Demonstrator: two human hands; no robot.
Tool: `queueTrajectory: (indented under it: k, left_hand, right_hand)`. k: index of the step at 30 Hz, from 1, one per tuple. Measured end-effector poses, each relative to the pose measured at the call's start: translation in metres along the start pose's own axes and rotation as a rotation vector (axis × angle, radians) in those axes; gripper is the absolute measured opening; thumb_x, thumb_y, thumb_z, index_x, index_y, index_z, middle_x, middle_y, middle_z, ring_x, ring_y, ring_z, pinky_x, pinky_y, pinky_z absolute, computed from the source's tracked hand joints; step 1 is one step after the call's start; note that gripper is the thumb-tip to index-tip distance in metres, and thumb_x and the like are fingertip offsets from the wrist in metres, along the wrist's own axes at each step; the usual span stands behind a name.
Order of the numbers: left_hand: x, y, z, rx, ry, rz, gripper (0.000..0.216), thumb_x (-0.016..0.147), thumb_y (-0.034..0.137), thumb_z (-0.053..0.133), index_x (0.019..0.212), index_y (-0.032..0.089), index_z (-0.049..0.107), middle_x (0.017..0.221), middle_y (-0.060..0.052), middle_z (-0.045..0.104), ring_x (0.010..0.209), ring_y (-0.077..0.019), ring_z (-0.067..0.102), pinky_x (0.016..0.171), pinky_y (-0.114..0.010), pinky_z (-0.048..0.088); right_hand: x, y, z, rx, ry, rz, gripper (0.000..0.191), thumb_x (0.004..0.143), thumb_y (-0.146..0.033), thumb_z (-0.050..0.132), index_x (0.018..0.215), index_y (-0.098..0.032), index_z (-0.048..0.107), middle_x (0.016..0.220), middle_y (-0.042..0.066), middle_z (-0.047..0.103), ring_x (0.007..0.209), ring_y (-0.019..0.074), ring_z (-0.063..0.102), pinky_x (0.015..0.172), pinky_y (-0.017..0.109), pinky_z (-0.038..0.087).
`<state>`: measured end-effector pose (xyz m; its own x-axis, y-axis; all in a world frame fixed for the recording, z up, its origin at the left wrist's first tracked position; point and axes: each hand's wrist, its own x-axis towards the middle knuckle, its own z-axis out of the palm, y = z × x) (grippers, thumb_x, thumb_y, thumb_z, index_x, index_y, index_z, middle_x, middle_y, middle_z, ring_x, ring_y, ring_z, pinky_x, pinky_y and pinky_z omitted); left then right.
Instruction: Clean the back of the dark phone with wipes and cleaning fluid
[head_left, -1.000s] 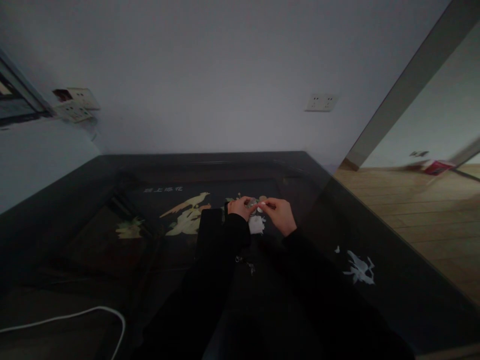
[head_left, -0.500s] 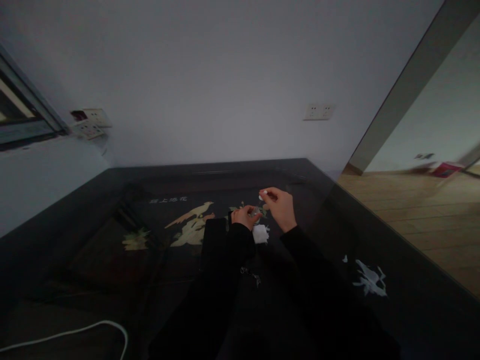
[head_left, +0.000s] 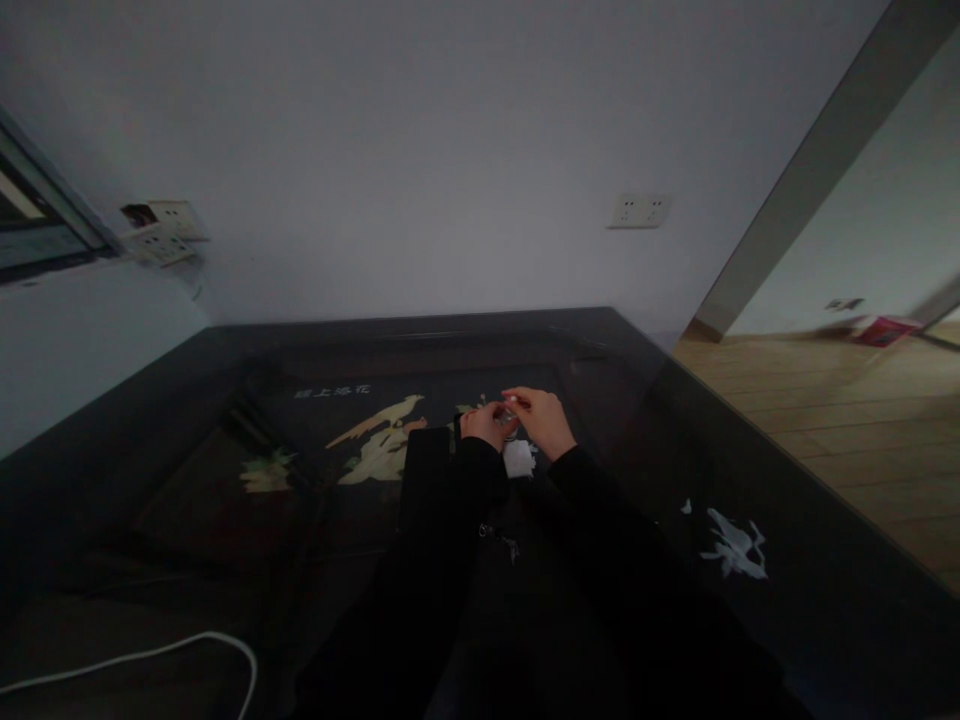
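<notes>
My left hand (head_left: 484, 425) is closed around a small clear container (head_left: 511, 421) just above the dark tabletop. My right hand (head_left: 546, 422) pinches a small white piece (head_left: 513, 399) at the container's top; fingertips of both hands meet there. What the white piece is cannot be made out. Just below the hands lies a white square pad (head_left: 518, 459) with ragged edges at its right side. A flat black object (head_left: 426, 462) rests left of my left sleeve. Nearer to me, between my forearms, is a small silvery chain (head_left: 501, 540).
The dark glossy table (head_left: 300, 350) carries a bird picture (head_left: 379, 450) and stands against a wall. Crumpled white scraps (head_left: 735, 545) lie at the right, a white cable (head_left: 150, 652) at the lower left. A wall socket (head_left: 639, 211) is behind.
My right hand has moved left and slightly down, bringing the white piece from above and right of the container to its top. My left hand keeps its hold. The view has shifted slightly.
</notes>
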<state>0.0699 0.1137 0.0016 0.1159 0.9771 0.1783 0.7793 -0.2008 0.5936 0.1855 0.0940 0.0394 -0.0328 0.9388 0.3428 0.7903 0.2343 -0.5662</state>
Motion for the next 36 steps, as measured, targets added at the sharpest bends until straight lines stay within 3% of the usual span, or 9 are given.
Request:
queueTrajectory:
  k: [4, 12, 17, 28, 33, 36]
  left_hand:
    - [0.0, -0.001, 0.001, 0.007, -0.006, 0.007, 0.035, 0.069, 0.045, 0.059, 0.095, 0.022, 0.064, 0.089, -0.002, 0.069, 0.087, -0.0187, 0.062, 0.082, -0.029, 0.038]
    - [-0.001, 0.003, -0.003, 0.014, -0.031, -0.022, 0.033, 0.068, 0.04, 0.061, 0.096, 0.023, 0.063, 0.09, -0.001, 0.069, 0.091, -0.0173, 0.061, 0.086, -0.027, 0.037]
    - [-0.002, 0.005, -0.006, 0.022, -0.041, -0.037, 0.032, 0.067, 0.038, 0.062, 0.095, 0.023, 0.064, 0.089, -0.002, 0.069, 0.091, -0.0175, 0.061, 0.089, -0.028, 0.035]
    - [-0.003, 0.005, -0.007, 0.022, -0.037, -0.04, 0.031, 0.068, 0.039, 0.062, 0.094, 0.021, 0.064, 0.09, -0.003, 0.069, 0.09, -0.0193, 0.061, 0.09, -0.03, 0.034]
    - [-0.003, 0.005, -0.005, -0.004, -0.026, -0.037, 0.032, 0.069, 0.043, 0.06, 0.094, 0.023, 0.064, 0.088, -0.001, 0.069, 0.088, -0.0163, 0.061, 0.09, -0.029, 0.034]
    - [-0.003, 0.005, -0.004, -0.018, -0.031, -0.036, 0.032, 0.069, 0.043, 0.061, 0.094, 0.023, 0.063, 0.088, 0.0, 0.069, 0.088, -0.0154, 0.061, 0.09, -0.029, 0.034]
  right_hand:
    - [0.0, -0.004, -0.004, -0.145, -0.046, 0.023, 0.016, 0.082, -0.029, 0.05, 0.085, -0.024, 0.065, 0.083, 0.002, 0.069, 0.079, 0.0171, 0.062, 0.068, 0.024, 0.04]
    - [0.002, -0.016, -0.005, -0.354, -0.101, 0.038, 0.022, 0.086, -0.035, 0.045, 0.089, -0.022, 0.063, 0.084, 0.007, 0.067, 0.08, 0.0188, 0.06, 0.067, 0.025, 0.036]
    - [0.006, -0.019, -0.008, -0.393, -0.145, 0.01, 0.021, 0.086, -0.034, 0.046, 0.086, -0.023, 0.063, 0.083, 0.006, 0.067, 0.082, 0.0175, 0.06, 0.068, 0.024, 0.036]
    - [0.003, -0.016, -0.003, -0.417, -0.088, 0.079, 0.038, 0.083, -0.052, 0.044, 0.094, -0.018, 0.056, 0.08, 0.011, 0.066, 0.076, 0.0225, 0.062, 0.063, 0.028, 0.039]
    - [0.004, -0.011, -0.015, -0.374, -0.121, 0.018, 0.026, 0.083, -0.042, 0.05, 0.1, -0.023, 0.057, 0.091, 0.006, 0.066, 0.083, 0.0175, 0.061, 0.069, 0.025, 0.041]
    - [0.005, -0.012, -0.017, -0.377, -0.141, 0.006, 0.016, 0.082, -0.035, 0.052, 0.092, -0.023, 0.059, 0.087, 0.004, 0.066, 0.082, 0.0174, 0.061, 0.069, 0.025, 0.04]
